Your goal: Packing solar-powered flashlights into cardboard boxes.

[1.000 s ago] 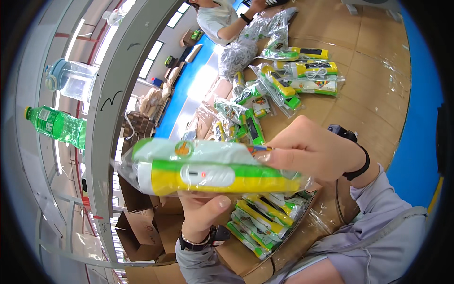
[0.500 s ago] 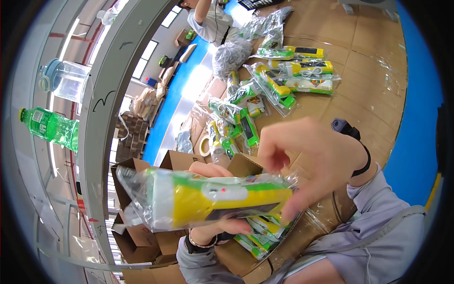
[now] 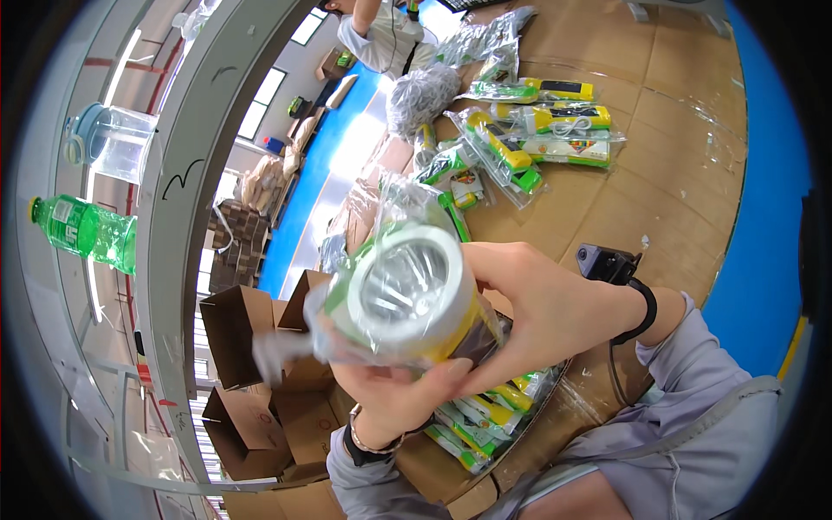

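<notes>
A yellow and white flashlight (image 3: 407, 277) in a clear plastic bag is raised in front of me, its round lens end facing me. My left hand (image 3: 399, 394) is closed around it from below and the left. From the right, my right hand (image 3: 546, 312) grips its body, fingertips near those of my left hand. Loose bag plastic sticks out above and to the left of the lens. Right beneath my hands, several bagged green and yellow flashlights (image 3: 485, 425) lie in a cardboard box, partly hidden by my hands.
More bagged flashlights (image 3: 494, 152) lie on the cardboard-covered table (image 3: 659, 130), beside a bundle of grey plastic (image 3: 423, 100). Open cardboard boxes (image 3: 238, 338) stand at the left. A green bottle (image 3: 87, 232) and a clear jug (image 3: 121, 143) rest by the grey beam. Another person (image 3: 381, 39) is at the far side.
The flashlight has turned from lying sideways to pointing its lens at me. My right hand has come in from the loose end to grip its body.
</notes>
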A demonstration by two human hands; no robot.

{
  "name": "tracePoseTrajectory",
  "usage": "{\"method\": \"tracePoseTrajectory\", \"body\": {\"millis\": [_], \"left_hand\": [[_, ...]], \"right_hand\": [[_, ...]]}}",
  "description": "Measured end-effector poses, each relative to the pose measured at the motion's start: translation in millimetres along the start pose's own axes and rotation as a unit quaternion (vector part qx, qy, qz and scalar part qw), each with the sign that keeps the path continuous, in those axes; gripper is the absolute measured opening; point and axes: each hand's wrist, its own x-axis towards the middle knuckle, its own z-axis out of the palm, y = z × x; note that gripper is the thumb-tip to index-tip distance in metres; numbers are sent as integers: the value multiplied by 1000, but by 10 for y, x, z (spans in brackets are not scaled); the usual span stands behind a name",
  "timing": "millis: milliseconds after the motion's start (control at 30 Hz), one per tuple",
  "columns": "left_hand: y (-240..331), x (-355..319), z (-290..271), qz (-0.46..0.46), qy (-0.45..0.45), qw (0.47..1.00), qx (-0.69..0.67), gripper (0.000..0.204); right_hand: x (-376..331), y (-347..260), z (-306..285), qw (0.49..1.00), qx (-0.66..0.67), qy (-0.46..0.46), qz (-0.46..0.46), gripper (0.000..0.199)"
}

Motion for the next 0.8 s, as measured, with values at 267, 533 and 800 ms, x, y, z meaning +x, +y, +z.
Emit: {"method": "tracePoseTrajectory", "body": {"millis": [267,533,800], "left_hand": [[73,-80,-473,69,-103,918,378,81],[378,-139,-614,159,-134,922,326,88],[72,-246,-402,449,-137,879,82,32]], "right_hand": [[-129,-23,137,986,-122,69,-86,51],[-83,-45,117,913,-193,215,-288,41],[-42,20,-20,794,-300,235,-473,14]]}}
